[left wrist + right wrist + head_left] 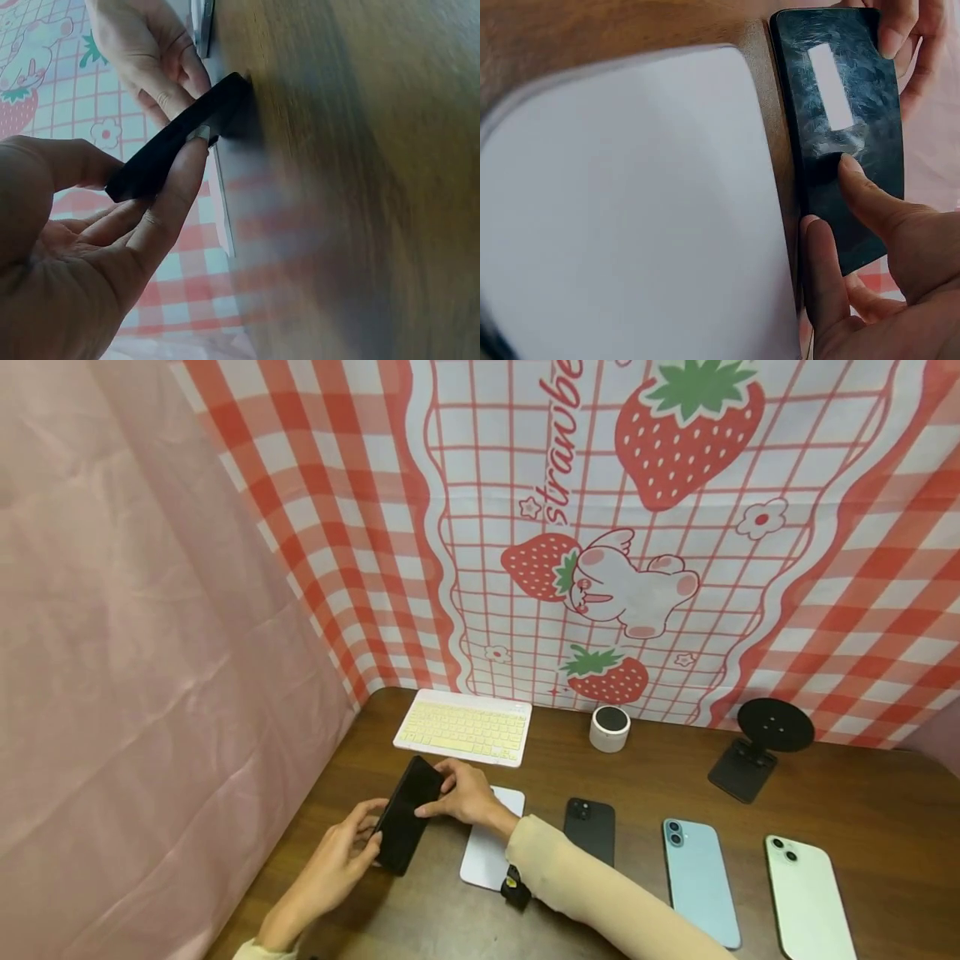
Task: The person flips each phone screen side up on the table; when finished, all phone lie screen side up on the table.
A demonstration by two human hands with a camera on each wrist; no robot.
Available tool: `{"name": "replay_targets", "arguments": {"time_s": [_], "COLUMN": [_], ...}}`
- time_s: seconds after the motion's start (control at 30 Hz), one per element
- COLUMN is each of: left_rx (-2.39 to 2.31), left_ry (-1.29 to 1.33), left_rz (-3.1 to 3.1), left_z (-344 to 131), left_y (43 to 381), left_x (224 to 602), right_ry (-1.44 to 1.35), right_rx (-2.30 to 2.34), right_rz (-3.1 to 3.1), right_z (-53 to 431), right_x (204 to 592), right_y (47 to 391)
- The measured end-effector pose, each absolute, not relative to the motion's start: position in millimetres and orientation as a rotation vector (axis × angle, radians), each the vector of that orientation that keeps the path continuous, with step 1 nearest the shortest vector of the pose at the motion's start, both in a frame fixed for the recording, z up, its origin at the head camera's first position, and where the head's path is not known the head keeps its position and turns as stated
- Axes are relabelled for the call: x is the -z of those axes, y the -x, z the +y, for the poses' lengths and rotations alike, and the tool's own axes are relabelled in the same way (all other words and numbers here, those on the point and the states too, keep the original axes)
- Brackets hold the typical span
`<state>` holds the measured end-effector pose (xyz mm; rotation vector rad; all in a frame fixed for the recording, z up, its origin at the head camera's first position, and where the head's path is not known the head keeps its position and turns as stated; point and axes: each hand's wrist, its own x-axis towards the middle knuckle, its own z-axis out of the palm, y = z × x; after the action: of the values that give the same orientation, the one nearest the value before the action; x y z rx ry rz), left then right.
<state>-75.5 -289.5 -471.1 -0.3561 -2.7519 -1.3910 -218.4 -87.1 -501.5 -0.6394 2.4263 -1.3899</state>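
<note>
A black smartphone (408,814) is tilted above the left part of the table, between both hands. My left hand (333,856) grips its left long edge. The left wrist view shows the phone (176,139) nearly edge-on, with left-hand fingers (176,202) along one side. My right hand (468,793) pinches the far right part. In the right wrist view its thumb (866,191) presses on the glossy face, which carries a bright reflection, and a finger lies at the edge. A white flat device (483,856) rests on the table under the right wrist.
Behind the hands lies a white keyboard (465,727) with yellow keys. Further right are a small white cylinder (609,731) with a dark top and a black stand (757,747). A black phone (588,827), a blue phone (701,885) and a pale green phone (810,897) lie along the front.
</note>
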Motion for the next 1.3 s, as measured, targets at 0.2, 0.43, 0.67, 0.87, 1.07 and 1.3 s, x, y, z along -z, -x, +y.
{"name": "replay_targets", "arguments": {"time_s": [0.2,0.43,0.67,0.87,1.07,1.3], "left_rx": [1.313,1.287,1.343,1.216,1.08,1.015], "left_ry": [0.279,0.125,0.189,0.139,0.064,0.012], "left_rz": [-2.752,-2.777,-2.812,-2.827,-2.855,-2.93], "left_z": [-290.9,-295.0,-302.2,-302.6,-301.0,-299.9], "left_y": [77.5,74.9,78.7,84.2,91.3,96.3], "left_x": [472.0,471.5,475.2,476.8,474.6,474.2], "right_ry": [0.644,0.637,0.64,0.649,0.653,0.636], "right_rx": [1.364,1.354,1.362,1.342,1.335,1.317], "right_rz": [2.468,2.5,2.506,2.532,2.559,2.549], "right_z": [-88.3,-90.9,-91.4,-91.9,-92.6,-91.6], "right_x": [501.6,503.4,504.3,506.0,506.7,505.9], "right_y": [217.2,215.8,215.2,216.8,217.8,219.0]}}
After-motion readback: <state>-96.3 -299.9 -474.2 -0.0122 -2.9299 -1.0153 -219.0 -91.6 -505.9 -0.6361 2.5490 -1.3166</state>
